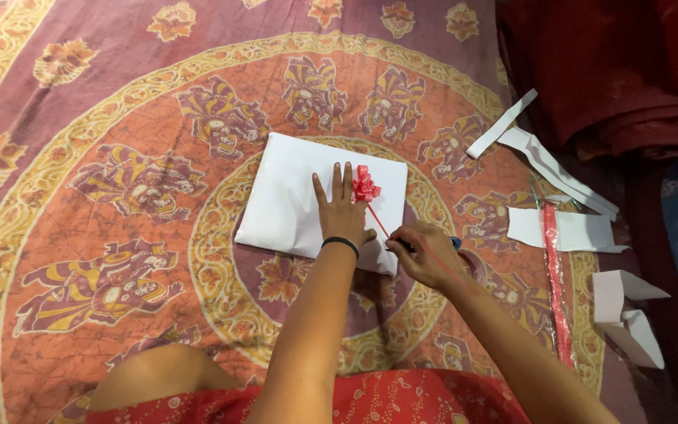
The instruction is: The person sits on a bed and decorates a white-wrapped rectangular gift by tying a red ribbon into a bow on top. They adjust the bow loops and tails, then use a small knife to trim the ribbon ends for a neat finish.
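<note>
White paper wraps a flat, rectangular parcel (296, 196) that lies in the middle of a printed orange and purple cloth (103, 235), a little to the far side of the person's knees. It looks light and fairly stiff underneath, but the paper skin probably creases and tears easily, so it is best pressed flat or lifted by its edges rather than pinched at a face. The left hand (343, 213) rests on it palm down, fingers spread and straight, holding nothing, only pinning the parcel. Just right of those fingers sits a small red ribbon bow (365, 187), soft and springy, easily crushed. A thin red ribbon tail (378, 220) runs from it toward the near right edge, where the right hand (425, 253) is closed in a narrow pinch. It seems to grip the ribbon end, and a bit of something blue (454, 242) shows beyond the knuckles, though I cannot tell what it is.

To the right lie white paper offcuts (559, 177) and a long red roll in clear film (555, 283). The parcel's contents are hidden, and the pinching fingertips are covered by the hand itself.
</note>
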